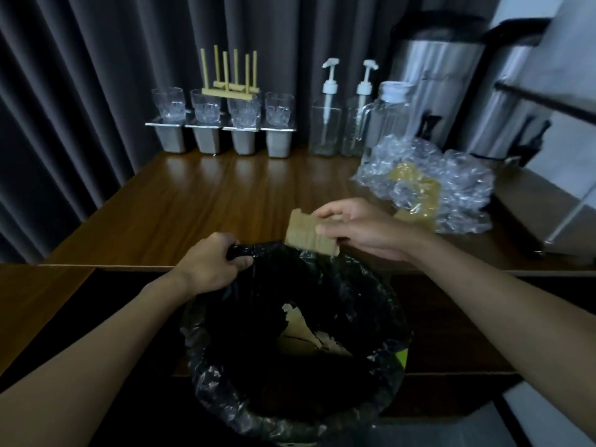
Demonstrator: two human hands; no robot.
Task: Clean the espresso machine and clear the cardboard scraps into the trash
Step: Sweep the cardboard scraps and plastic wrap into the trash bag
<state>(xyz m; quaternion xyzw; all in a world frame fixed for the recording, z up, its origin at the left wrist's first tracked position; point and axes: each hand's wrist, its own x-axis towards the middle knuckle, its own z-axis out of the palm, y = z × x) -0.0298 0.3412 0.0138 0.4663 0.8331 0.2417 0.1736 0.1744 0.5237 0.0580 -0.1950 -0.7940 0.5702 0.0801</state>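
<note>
Your right hand [358, 230] pinches a cardboard scrap [311, 235] by its right end, long edge lying across the far rim of the black trash bag [219, 382], whose mouth opens below, toward you, while your left hand [213, 262] fingers clench the raised rim.

Person, two arms in view.
Item 1: left hand [215, 262], bare; forearm bare through to the frame edge at 8 o'clock.
Item 2: right hand [361, 232], bare; forearm bare through to the frame edge at 4 o'clock.
</note>
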